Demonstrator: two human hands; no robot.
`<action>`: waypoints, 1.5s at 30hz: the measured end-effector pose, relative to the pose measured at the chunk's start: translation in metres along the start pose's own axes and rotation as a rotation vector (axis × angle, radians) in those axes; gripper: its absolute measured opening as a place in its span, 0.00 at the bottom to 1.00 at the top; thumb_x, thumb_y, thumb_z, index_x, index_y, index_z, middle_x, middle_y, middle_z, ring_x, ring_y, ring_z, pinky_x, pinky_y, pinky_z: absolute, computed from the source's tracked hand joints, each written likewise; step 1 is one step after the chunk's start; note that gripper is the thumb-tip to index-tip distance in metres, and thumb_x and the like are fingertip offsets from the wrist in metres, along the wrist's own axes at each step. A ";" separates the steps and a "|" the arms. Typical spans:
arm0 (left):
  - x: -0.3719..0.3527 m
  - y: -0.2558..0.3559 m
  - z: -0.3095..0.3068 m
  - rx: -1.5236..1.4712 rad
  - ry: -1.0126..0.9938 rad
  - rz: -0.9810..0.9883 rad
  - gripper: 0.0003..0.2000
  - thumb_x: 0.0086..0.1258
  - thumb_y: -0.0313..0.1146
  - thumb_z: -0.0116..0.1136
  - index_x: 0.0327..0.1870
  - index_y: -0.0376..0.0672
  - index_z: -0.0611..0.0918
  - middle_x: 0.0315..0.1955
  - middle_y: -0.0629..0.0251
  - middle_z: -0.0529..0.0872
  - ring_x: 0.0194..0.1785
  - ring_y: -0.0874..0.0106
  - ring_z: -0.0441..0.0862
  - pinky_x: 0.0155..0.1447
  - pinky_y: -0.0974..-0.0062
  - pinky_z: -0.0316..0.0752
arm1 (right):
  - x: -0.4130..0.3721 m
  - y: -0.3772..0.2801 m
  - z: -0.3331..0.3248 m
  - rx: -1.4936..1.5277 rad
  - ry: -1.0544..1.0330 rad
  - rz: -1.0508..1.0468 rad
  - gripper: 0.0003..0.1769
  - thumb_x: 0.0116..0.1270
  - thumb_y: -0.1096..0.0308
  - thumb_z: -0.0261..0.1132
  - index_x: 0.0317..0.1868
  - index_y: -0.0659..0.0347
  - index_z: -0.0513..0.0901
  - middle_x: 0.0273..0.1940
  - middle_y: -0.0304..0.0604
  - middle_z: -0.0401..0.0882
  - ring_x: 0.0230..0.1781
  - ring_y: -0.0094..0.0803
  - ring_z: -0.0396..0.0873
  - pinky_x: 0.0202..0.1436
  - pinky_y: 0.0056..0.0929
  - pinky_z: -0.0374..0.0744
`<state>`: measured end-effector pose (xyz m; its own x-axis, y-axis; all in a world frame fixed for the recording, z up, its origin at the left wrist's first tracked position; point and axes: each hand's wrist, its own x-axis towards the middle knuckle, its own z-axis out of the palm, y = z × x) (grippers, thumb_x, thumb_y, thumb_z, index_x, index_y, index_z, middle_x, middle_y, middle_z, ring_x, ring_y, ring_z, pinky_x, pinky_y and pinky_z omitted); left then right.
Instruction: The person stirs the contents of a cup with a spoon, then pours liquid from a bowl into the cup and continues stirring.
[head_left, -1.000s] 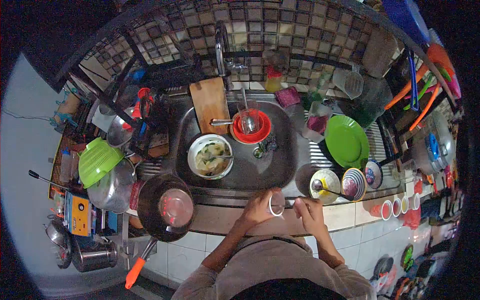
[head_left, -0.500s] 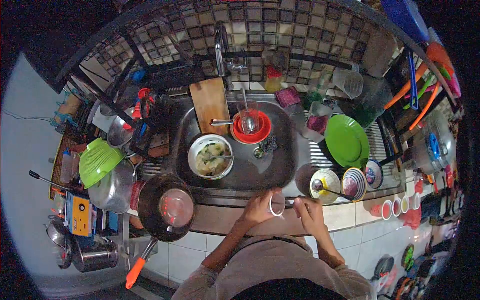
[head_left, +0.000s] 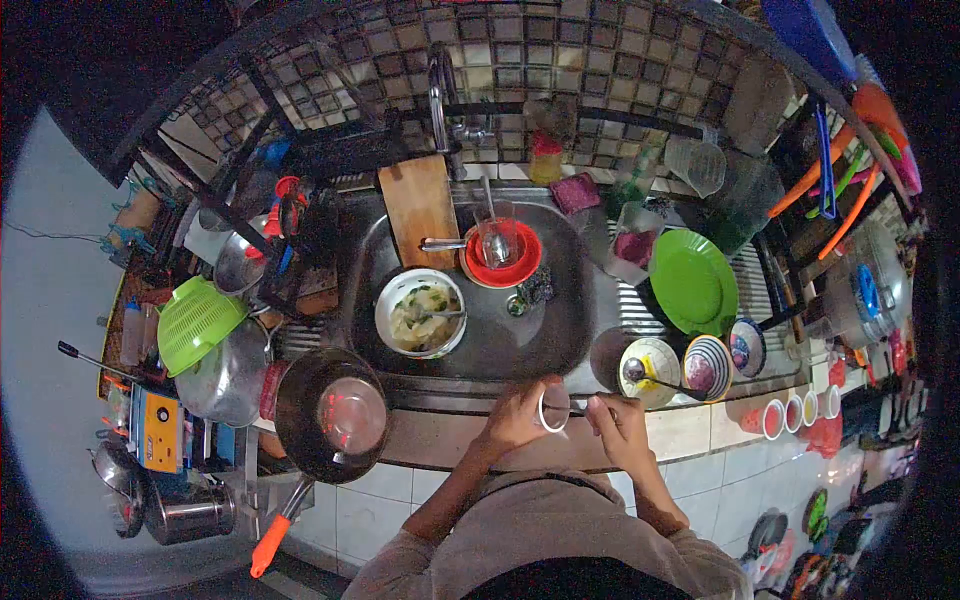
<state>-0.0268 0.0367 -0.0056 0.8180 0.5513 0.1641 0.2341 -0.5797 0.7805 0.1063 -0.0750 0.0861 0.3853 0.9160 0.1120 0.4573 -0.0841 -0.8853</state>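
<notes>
At the sink's front edge my left hand [head_left: 518, 420] is closed around a small plastic cup [head_left: 553, 408], tilted so that its white rim faces right. Close beside it, my right hand [head_left: 622, 428] pinches a thin, stick-like utensil [head_left: 578, 410] that reaches toward the cup's mouth; its far end is too small to make out. Beyond my hands, the metal sink [head_left: 560, 350] holds a white bowl [head_left: 385, 325] with food scraps, a red bowl [head_left: 530, 250] with a clear glass and spoon, and a wooden cutting board [head_left: 418, 210] leaning at the back.
A frying pan [head_left: 300, 400] with an orange handle sits left of my hands. On the right drainboard are a green plate [head_left: 692, 280] and several small bowls [head_left: 645, 370]. Several small cups [head_left: 773, 420] line the right counter. The faucet [head_left: 440, 100] rises behind the sink.
The thin utensil now shows between my right hand and the cup. Both hands and the cup stay almost in place; the view shifts very slightly.
</notes>
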 end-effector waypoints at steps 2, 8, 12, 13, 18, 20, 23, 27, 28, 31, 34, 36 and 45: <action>0.000 0.005 -0.003 0.014 -0.008 -0.017 0.33 0.40 0.38 0.68 0.51 0.43 0.68 0.44 0.55 0.75 0.46 0.57 0.74 0.48 0.64 0.69 | -0.001 0.002 0.001 0.005 0.007 -0.008 0.15 0.62 0.64 0.54 0.26 0.67 0.78 0.18 0.51 0.73 0.20 0.44 0.73 0.26 0.33 0.70; -0.001 -0.001 0.001 -0.004 -0.006 0.014 0.34 0.39 0.39 0.69 0.52 0.44 0.67 0.45 0.55 0.74 0.47 0.57 0.73 0.48 0.64 0.69 | 0.000 0.003 0.001 0.059 -0.031 0.045 0.15 0.62 0.65 0.54 0.23 0.68 0.76 0.16 0.49 0.72 0.17 0.41 0.71 0.24 0.31 0.68; -0.003 -0.003 0.004 0.073 -0.091 -0.160 0.36 0.39 0.40 0.69 0.52 0.44 0.66 0.45 0.55 0.74 0.48 0.57 0.72 0.49 0.64 0.68 | 0.001 0.003 0.002 0.045 -0.029 0.025 0.15 0.62 0.65 0.53 0.22 0.68 0.75 0.16 0.49 0.71 0.16 0.40 0.71 0.23 0.31 0.68; -0.003 -0.003 0.003 0.062 -0.061 -0.111 0.36 0.38 0.40 0.69 0.53 0.44 0.66 0.45 0.56 0.74 0.48 0.57 0.72 0.49 0.64 0.68 | 0.001 0.002 0.002 0.065 -0.039 0.058 0.15 0.62 0.66 0.53 0.22 0.68 0.75 0.16 0.49 0.71 0.16 0.40 0.71 0.23 0.31 0.68; 0.000 -0.008 0.004 -0.020 -0.025 -0.016 0.36 0.38 0.40 0.69 0.53 0.45 0.66 0.45 0.56 0.75 0.48 0.57 0.72 0.49 0.63 0.68 | 0.001 0.006 0.002 0.091 -0.030 0.040 0.15 0.62 0.65 0.52 0.24 0.68 0.75 0.16 0.47 0.71 0.16 0.39 0.71 0.23 0.30 0.67; 0.000 -0.002 0.000 -0.030 -0.009 -0.015 0.36 0.38 0.40 0.69 0.53 0.45 0.67 0.44 0.56 0.75 0.47 0.57 0.73 0.49 0.63 0.68 | 0.001 0.007 0.002 0.123 -0.024 0.079 0.15 0.62 0.65 0.52 0.24 0.67 0.75 0.16 0.46 0.71 0.16 0.39 0.71 0.24 0.30 0.68; 0.000 -0.003 0.002 0.026 -0.010 -0.034 0.35 0.38 0.40 0.69 0.52 0.44 0.67 0.44 0.55 0.76 0.47 0.57 0.73 0.49 0.64 0.68 | 0.002 0.004 0.002 0.094 -0.008 0.020 0.15 0.63 0.65 0.52 0.23 0.67 0.75 0.15 0.45 0.70 0.16 0.37 0.70 0.24 0.29 0.67; 0.002 0.004 -0.004 0.024 -0.036 -0.053 0.35 0.38 0.40 0.69 0.51 0.44 0.67 0.44 0.55 0.75 0.47 0.57 0.73 0.49 0.63 0.68 | 0.001 0.007 0.003 0.123 -0.024 0.072 0.16 0.63 0.64 0.51 0.22 0.67 0.75 0.15 0.46 0.70 0.16 0.36 0.70 0.24 0.29 0.68; 0.002 0.003 -0.004 0.007 -0.027 -0.035 0.35 0.38 0.40 0.69 0.52 0.44 0.67 0.44 0.55 0.75 0.47 0.57 0.74 0.49 0.63 0.68 | 0.001 0.007 0.003 0.105 0.003 0.022 0.17 0.63 0.64 0.51 0.22 0.67 0.74 0.15 0.46 0.69 0.16 0.35 0.69 0.24 0.29 0.67; 0.002 0.003 -0.005 0.026 -0.031 -0.027 0.34 0.39 0.40 0.69 0.52 0.43 0.67 0.44 0.55 0.75 0.47 0.57 0.74 0.49 0.64 0.68 | 0.000 0.010 0.002 0.139 -0.043 0.113 0.18 0.63 0.64 0.51 0.21 0.67 0.73 0.15 0.47 0.69 0.16 0.37 0.69 0.24 0.31 0.68; 0.002 0.001 -0.004 0.032 -0.031 -0.020 0.34 0.39 0.39 0.68 0.51 0.43 0.67 0.44 0.55 0.75 0.47 0.58 0.74 0.49 0.65 0.68 | 0.003 0.003 0.002 0.050 0.008 0.021 0.18 0.63 0.63 0.51 0.19 0.67 0.72 0.14 0.46 0.68 0.15 0.37 0.68 0.23 0.31 0.67; 0.002 0.003 -0.005 0.002 -0.020 -0.003 0.34 0.39 0.39 0.69 0.51 0.42 0.67 0.44 0.55 0.75 0.48 0.58 0.73 0.49 0.65 0.68 | 0.001 0.007 0.001 0.079 -0.030 0.088 0.18 0.63 0.63 0.51 0.19 0.66 0.73 0.14 0.47 0.69 0.16 0.38 0.69 0.23 0.31 0.67; 0.002 -0.002 -0.001 0.017 -0.017 -0.006 0.35 0.39 0.40 0.69 0.53 0.43 0.67 0.44 0.54 0.75 0.47 0.57 0.74 0.48 0.64 0.69 | 0.003 0.000 0.001 0.042 -0.021 0.064 0.18 0.63 0.63 0.52 0.20 0.67 0.74 0.14 0.48 0.69 0.15 0.40 0.70 0.22 0.32 0.67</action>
<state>-0.0264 0.0390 -0.0059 0.8252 0.5447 0.1496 0.2474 -0.5865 0.7712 0.1069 -0.0722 0.0863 0.3953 0.9174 0.0455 0.3981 -0.1264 -0.9086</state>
